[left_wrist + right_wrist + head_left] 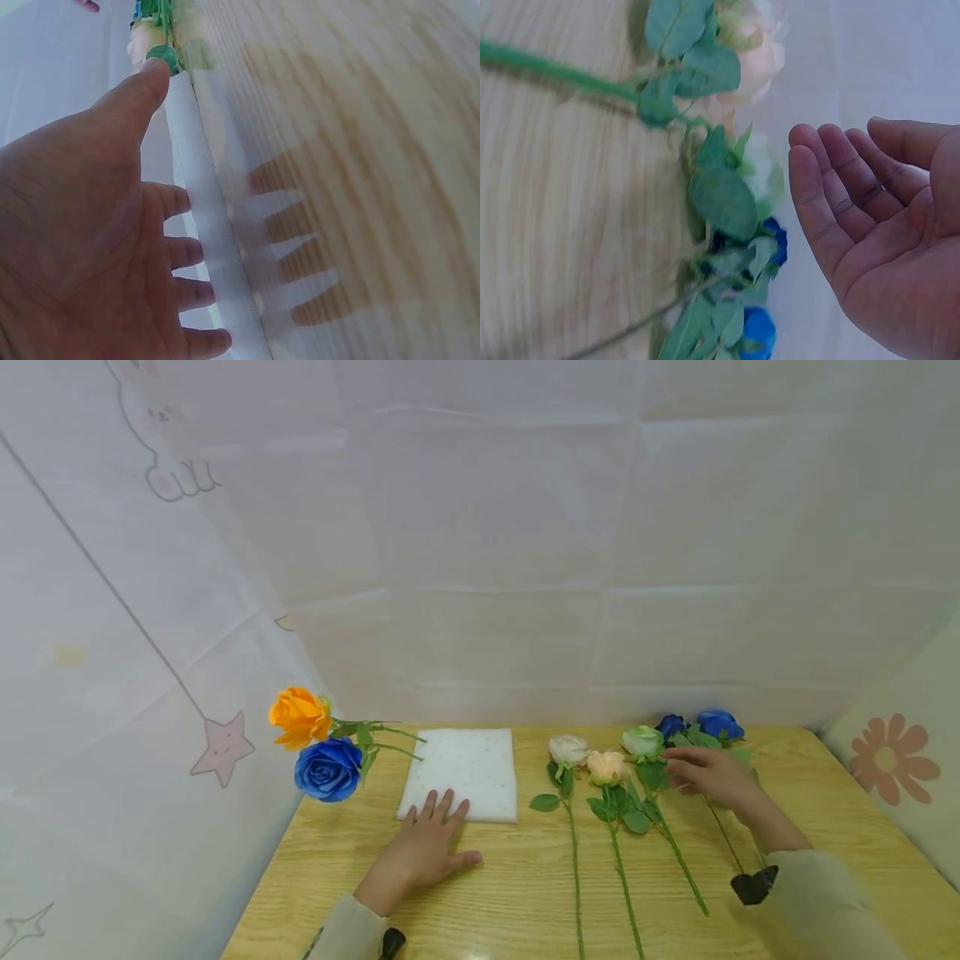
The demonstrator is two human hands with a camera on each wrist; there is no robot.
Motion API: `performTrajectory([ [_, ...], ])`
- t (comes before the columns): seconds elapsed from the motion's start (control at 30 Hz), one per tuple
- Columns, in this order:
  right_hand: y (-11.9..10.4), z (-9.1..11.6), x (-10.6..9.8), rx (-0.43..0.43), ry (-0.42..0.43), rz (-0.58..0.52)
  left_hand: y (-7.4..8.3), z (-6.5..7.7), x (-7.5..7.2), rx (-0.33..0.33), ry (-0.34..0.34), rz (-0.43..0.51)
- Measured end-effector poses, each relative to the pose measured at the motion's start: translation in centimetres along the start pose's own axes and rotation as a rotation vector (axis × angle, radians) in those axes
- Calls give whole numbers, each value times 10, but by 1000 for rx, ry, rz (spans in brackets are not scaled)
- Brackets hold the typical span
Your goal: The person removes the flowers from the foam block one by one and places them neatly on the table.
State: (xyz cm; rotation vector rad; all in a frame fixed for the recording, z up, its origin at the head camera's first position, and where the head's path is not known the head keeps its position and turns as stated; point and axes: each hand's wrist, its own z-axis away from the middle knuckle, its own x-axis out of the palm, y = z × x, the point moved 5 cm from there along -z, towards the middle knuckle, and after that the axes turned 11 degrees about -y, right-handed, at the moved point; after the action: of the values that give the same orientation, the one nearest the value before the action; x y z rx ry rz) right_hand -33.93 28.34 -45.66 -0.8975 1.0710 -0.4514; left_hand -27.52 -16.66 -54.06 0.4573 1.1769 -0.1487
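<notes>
My left hand lies with spread fingers at the front edge of a white foam block; in the left wrist view its fingertips meet the foam's side. An orange rose and a blue rose lean out leftward from the foam, their stems reaching its left edge. My right hand hovers over the flowers on the right, fingers loosely bent and holding nothing. Nearest to it are a pale green rose and two blue roses, one darker and one brighter.
A white rose and a peach rose lie on the wooden table, stems toward me. A pale cloth wall stands close behind the table, with printed side walls left and right.
</notes>
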Motion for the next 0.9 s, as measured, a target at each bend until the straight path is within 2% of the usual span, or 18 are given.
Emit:
performTrajectory([
  [0.27,-33,-30,22,-35,-52,-86,-3,-2,2,-4,11,-4],
  [0.63,-54,-65,45,-66,-77,-79,1,1,2,8,8,1],
  [0.9,-74,-91,63,-147,-116,-65,5,4,-3,15,11,5],
])
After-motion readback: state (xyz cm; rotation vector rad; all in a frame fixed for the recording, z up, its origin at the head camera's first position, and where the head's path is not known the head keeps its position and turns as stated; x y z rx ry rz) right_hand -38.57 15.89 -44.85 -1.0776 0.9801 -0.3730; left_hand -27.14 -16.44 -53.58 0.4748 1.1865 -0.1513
